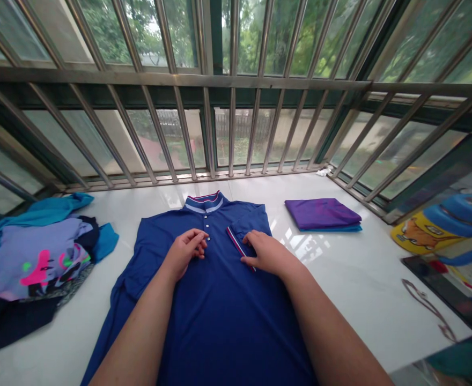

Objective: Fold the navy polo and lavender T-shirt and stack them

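Note:
A dark blue polo shirt (pixel 215 300) lies face up on the white surface, collar toward the window. My left hand (pixel 185 250) rests on its chest beside the white buttons, fingers curled and pinched at the placket. My right hand (pixel 267 252) lies on the chest pocket, its fingers bent and pressing on the striped pocket edge (pixel 236 242). Both forearms reach over the shirt's lower half.
A heap of unfolded clothes (pixel 38 257) sits at the left. A folded purple garment (pixel 322 213) on a folded blue one lies at the right. A barred window (pixel 231 80) runs along the far edge. A blue plastic stool (pixel 457 225) stands far right.

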Motion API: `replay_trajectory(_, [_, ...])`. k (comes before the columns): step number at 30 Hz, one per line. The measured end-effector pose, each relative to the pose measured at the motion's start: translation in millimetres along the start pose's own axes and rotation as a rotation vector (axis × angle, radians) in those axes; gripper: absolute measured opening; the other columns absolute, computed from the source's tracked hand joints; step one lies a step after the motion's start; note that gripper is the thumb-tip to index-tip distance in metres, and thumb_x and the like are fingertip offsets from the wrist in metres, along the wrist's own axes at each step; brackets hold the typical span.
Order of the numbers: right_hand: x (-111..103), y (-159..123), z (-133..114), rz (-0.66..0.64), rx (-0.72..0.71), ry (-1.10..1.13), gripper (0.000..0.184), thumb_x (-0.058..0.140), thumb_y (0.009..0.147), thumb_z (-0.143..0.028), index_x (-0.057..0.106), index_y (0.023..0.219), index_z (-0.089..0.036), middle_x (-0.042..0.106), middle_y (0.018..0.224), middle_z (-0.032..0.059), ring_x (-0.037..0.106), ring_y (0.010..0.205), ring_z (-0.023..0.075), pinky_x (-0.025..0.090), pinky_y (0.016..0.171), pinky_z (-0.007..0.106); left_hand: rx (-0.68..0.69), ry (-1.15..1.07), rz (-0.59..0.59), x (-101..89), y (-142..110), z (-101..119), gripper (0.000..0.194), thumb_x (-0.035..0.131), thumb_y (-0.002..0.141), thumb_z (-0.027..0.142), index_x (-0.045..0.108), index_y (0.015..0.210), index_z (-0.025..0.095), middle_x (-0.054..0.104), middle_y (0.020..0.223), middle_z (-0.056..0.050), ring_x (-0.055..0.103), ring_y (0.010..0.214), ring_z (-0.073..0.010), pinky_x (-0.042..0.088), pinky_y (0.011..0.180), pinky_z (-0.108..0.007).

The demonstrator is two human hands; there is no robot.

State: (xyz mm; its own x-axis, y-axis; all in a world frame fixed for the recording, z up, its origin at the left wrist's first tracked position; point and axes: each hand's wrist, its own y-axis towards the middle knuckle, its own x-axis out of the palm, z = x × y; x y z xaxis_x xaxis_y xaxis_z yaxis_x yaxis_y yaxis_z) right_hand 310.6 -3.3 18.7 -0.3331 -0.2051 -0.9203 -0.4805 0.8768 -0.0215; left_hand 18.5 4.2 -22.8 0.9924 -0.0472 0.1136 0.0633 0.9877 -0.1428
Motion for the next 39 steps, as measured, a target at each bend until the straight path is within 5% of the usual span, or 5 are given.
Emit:
replay_trajectory(12, [3, -1, 4, -0.011, 0.042, 0.011, 0.041, 0.085, 0.088, -0.043, 0.066, 0.117, -0.022, 0.074, 0.118, 0.0085, 0.068, 0.106, 0.0253, 0.044, 0.085, 0.030, -0.004, 0.009, 0.000, 1.3, -1, 3, 0.056, 0.089, 0.072, 0.068, 0.078, 0.093, 0.017, 0.067, 0.075, -0.001, 0.058, 0.059, -0.0119, 0.052, 0.052, -0.023])
replay_trajectory(16, [3, 1, 3, 0.001, 0.131, 0.017, 0.009, 0.071, 0.090, -0.025, 0.067, 0.098, -0.024, 0.075, 0.097, 0.0046, 0.066, 0.088, 0.0211, 0.038, 0.072, 0.028, 0.000, 0.007, -0.001, 1.5, -1, 4, 0.054, 0.089, 0.073, 0.066, 0.078, 0.094, 0.017, 0.067, 0.075, -0.001, 0.059, 0.059, -0.0120, 0.052, 0.053, -0.024])
replay_trajectory(25, [-17, 3, 61, 0.617, 0.486, 0.563, 0.026, 0.038, 0.099, -0.041, 0.058, 0.094, -0.025, 0.068, 0.085, 0.0018, 0.062, 0.087, 0.0232, 0.045, 0.076, 0.029, -0.013, -0.014, -0.010, -0.4, 1, 3, 0.055, 0.090, 0.071, 0.065, 0.078, 0.094, 0.017, 0.068, 0.075, -0.001, 0.059, 0.060, -0.0121, 0.053, 0.052, -0.024])
replay_trajectory(32, [-8, -1, 36, 0.259, 0.102, 0.338, 0.037, 0.043, 0.109, -0.045, 0.072, 0.105, -0.024, 0.074, 0.113, 0.0057, 0.067, 0.107, 0.0224, 0.049, 0.100, 0.034, -0.013, -0.015, -0.013, 0.4, 0, 4, 0.055, 0.090, 0.070, 0.065, 0.078, 0.094, 0.017, 0.067, 0.075, -0.001, 0.059, 0.060, -0.0121, 0.054, 0.052, -0.023])
replay_trajectory(39, [11, 8, -1, 0.159, 0.216, -0.161, 0.068, 0.077, 0.091, -0.066, 0.066, 0.141, -0.020, 0.065, 0.139, 0.0183, 0.062, 0.127, 0.0354, 0.051, 0.105, 0.046, -0.015, -0.015, -0.013, -0.7, 1, 3, 0.055, 0.090, 0.071, 0.066, 0.078, 0.094, 0.017, 0.068, 0.075, -0.002, 0.060, 0.060, -0.0124, 0.055, 0.053, -0.024])
